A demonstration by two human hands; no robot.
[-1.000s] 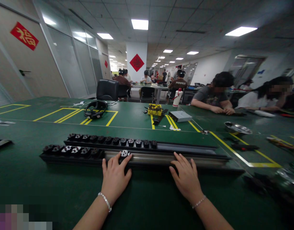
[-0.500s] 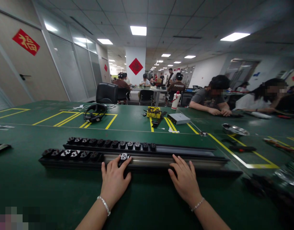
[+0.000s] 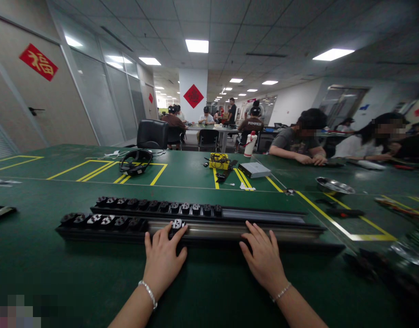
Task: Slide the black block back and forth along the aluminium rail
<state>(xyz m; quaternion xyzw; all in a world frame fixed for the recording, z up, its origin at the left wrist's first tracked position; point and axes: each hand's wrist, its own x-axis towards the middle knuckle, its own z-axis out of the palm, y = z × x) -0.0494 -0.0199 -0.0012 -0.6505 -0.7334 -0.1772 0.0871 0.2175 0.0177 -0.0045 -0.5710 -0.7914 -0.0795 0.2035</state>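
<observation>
Desk (image 3: 209, 296), green surface, carries all items noted on it. Nearest to the viewpoint, a beaded bracelet is worn on each wrist, both short of the front rail (image 3: 212, 230).

Left hand (image 3: 166, 253): at the near side of the front rail, left of its middle, fingers spread, index and middle fingertips on either side of a single insert (image 3: 178, 223); whether it is gripped cannot be determined. Right hand (image 3: 263, 255): released, fingers extended, fingertips at the bare channel right of the front rail's middle.

The single insert sits in the front rail's channel, apart from the row of inserts (image 3: 107, 220) filling the rail's left end. The rear rail (image 3: 264, 214), directly behind the front rail, carries a longer row.

Farther back: metal dish (image 3: 334, 185), behind the front rail's right end; headset (image 3: 136, 163), behind its left half; grey box (image 3: 254, 170), behind its right half; yellow box (image 3: 219, 161) with cables, behind its middle; white bottle (image 3: 250, 145), behind its right half.
</observation>
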